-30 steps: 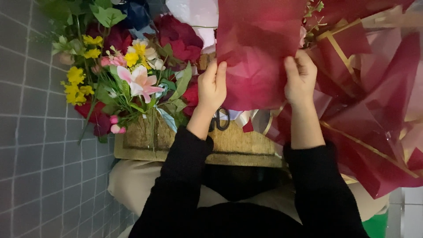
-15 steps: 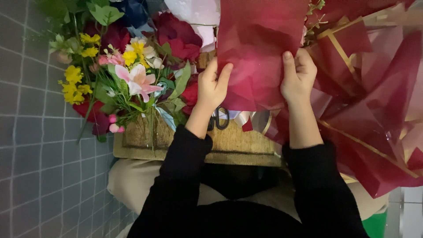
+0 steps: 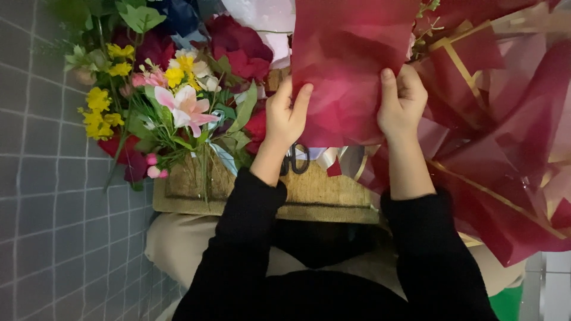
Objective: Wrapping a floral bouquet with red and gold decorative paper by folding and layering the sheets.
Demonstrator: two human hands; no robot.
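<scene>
A heap of dark red wrapping sheets with gold bands [image 3: 505, 148] is spreading across the right side of the head view, crumpled and overlapping, reaching from the top edge down past the person's right forearm. Left of it, a mixed bunch of flowers [image 3: 166, 101] is lying on its side with stems pointing toward the person: deep red blooms at the top, yellow sprigs on the outer left, a pink lily [image 3: 187, 108] near the middle and green leaves throughout. Under both, a worn wooden board [image 3: 321, 193] is resting across the person's lap, its near edge just above the black sleeves, with grey floor tiles [image 3: 53, 196] showing to the left. Above the board, the person is holding up a single dark red sheet [image 3: 348, 65], which is hanging between the two hands and rising out of the top of the view. The left hand [image 3: 285, 116] is pinching the sheet's left edge, fingers on its front and closed against it, just beside the nearest red bloom. The right hand [image 3: 403, 104] is gripping the sheet's right edge, thumb on the near face and the fingers curled around behind it, touching the heaped sheets beyond. Just below the left wrist, the black handles of a pair of scissors [image 3: 294, 160] are lying on the board, partly hidden, next to pale ribbon scraps [image 3: 333, 157].
</scene>
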